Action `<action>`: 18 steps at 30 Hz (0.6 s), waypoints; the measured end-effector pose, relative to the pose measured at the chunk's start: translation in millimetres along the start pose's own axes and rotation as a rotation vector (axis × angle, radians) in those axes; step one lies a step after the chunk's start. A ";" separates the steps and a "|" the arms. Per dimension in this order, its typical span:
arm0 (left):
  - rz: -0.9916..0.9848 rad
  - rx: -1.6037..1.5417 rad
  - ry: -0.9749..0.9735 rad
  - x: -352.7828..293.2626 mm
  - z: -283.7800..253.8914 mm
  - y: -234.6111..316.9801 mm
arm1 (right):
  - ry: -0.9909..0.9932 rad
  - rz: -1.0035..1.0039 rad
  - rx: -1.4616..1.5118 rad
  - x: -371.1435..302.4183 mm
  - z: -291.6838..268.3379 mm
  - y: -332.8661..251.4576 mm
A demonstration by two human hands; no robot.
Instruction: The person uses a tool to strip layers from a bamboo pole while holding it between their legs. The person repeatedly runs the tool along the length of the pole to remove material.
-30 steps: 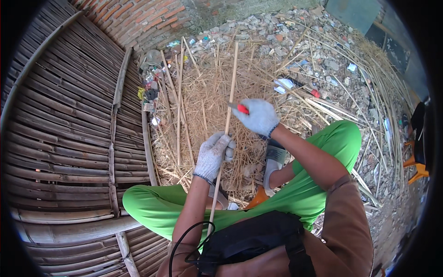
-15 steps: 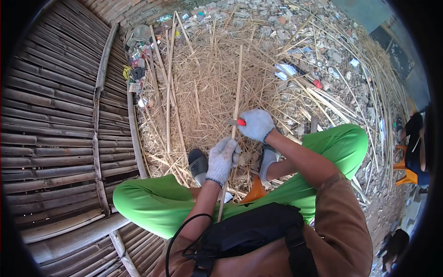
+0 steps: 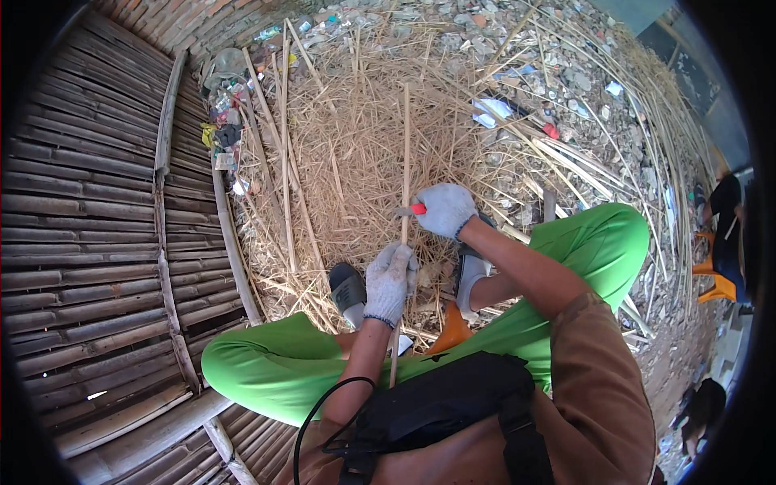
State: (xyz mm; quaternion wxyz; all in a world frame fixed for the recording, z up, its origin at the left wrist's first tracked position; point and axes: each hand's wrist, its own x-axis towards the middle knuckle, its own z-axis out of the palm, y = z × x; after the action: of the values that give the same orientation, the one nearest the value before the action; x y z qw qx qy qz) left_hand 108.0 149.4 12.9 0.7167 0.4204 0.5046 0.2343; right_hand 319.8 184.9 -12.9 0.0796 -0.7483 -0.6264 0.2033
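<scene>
A long pale bamboo strip (image 3: 406, 145) runs from over the straw back toward my lap, nearly upright in the picture. My left hand (image 3: 386, 284), in a whitish knit glove, is closed around its lower part. Just above and to the right, my right hand (image 3: 447, 212), gloved the same way, grips a knife (image 3: 419, 208) by its red handle. Its short blade lies across the strip, pointing left. The strip's near end goes down past my left wrist toward the black bag (image 3: 453, 404) at my waist.
Straw-like shavings (image 3: 356, 153) cover the ground ahead, with rubble and litter around them. A bamboo slat panel (image 3: 89, 242) stands along the left. Loose long strips (image 3: 578, 166) lie to the right. At the far right edge, another person (image 3: 731, 226) is near an orange stool (image 3: 715, 287).
The view has shifted slightly. The strip stands a little straighter, and its far end appears slightly nearer to me. Both hands keep their holds, with the knife still against the strip.
</scene>
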 end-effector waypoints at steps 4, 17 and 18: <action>-0.015 -0.034 0.016 0.1 2.6 -6.8 | -0.016 -0.011 -0.042 -1.2 -4.2 3.2; -0.027 -0.104 -0.020 2.8 0.2 -18.3 | 0.043 -0.017 -0.019 -7.0 -1.2 12.6; -0.037 -0.122 -0.024 2.8 -0.3 -19.2 | 0.041 -0.011 -0.021 -8.3 -2.6 12.5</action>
State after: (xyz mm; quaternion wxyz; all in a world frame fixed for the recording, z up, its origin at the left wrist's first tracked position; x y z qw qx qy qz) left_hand 107.2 141.3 -4.7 0.7513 0.3693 0.4885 0.2462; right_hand 331.1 174.7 -13.5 0.0860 -0.7497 -0.6308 0.1809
